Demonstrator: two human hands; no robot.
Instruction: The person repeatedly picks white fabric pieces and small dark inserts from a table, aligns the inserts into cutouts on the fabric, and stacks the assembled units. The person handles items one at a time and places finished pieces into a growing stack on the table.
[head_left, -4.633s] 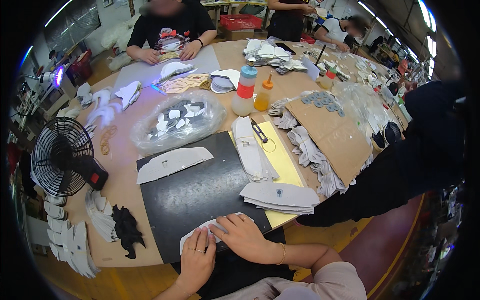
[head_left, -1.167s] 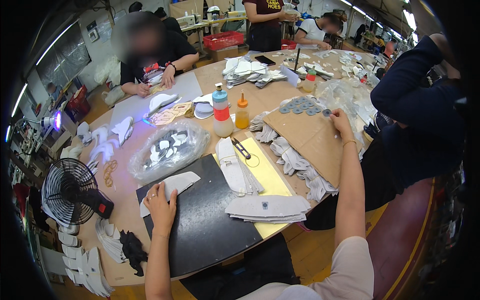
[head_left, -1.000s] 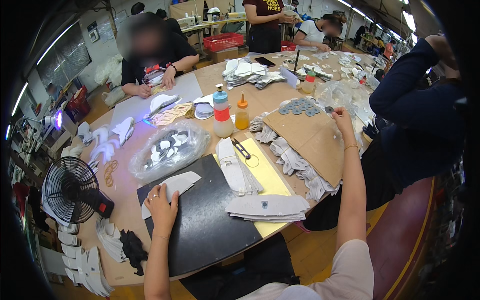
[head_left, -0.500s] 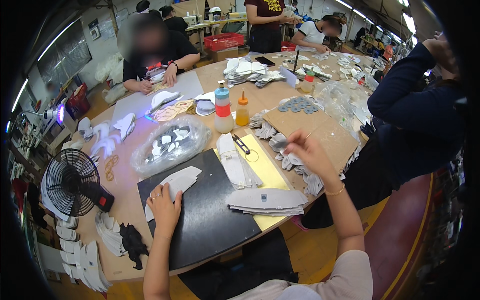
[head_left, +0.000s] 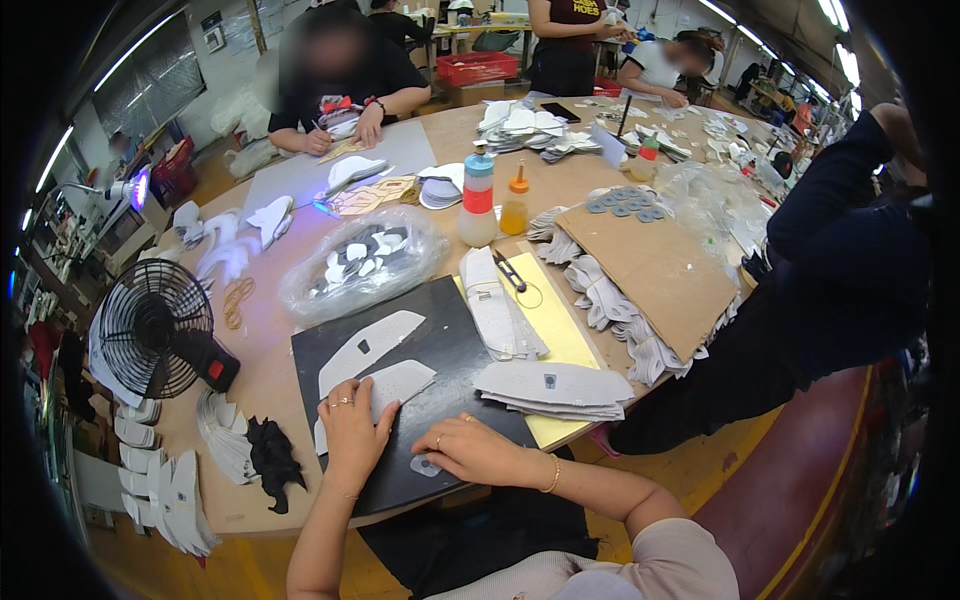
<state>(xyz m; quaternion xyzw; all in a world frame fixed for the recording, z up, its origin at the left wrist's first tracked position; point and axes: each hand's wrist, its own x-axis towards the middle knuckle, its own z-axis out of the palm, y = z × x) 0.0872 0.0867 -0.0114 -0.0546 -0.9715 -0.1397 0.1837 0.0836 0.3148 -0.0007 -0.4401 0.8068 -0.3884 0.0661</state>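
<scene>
My left hand (head_left: 355, 428) lies with its fingers spread on a white curved cut piece (head_left: 405, 385) on the black board (head_left: 455, 330). Just beyond it, a second white curved piece (head_left: 385, 338) shows a small dark patch. My right hand (head_left: 475, 450) is low over the board's near edge. Its bent fingers close at the edge of a small grey patch (head_left: 424, 466); the exact grip is partly hidden. To the right rests a stack of white curved pieces (head_left: 550, 385), the top one bearing a grey patch.
Thread snips (head_left: 510, 272) and more white pieces (head_left: 492, 310) lie on a yellow sheet (head_left: 560, 330). Behind stand two bottles, one blue-topped (head_left: 478, 205), one orange (head_left: 515, 207). Cardboard (head_left: 650, 280) carries several grey patches (head_left: 625, 203). A fan (head_left: 155, 325) stands left; co-workers sit around.
My right hand has come down from beside the cardboard to the black board with a grey patch. One patched white piece now lies apart, beyond my left hand. The whole view has shifted.
</scene>
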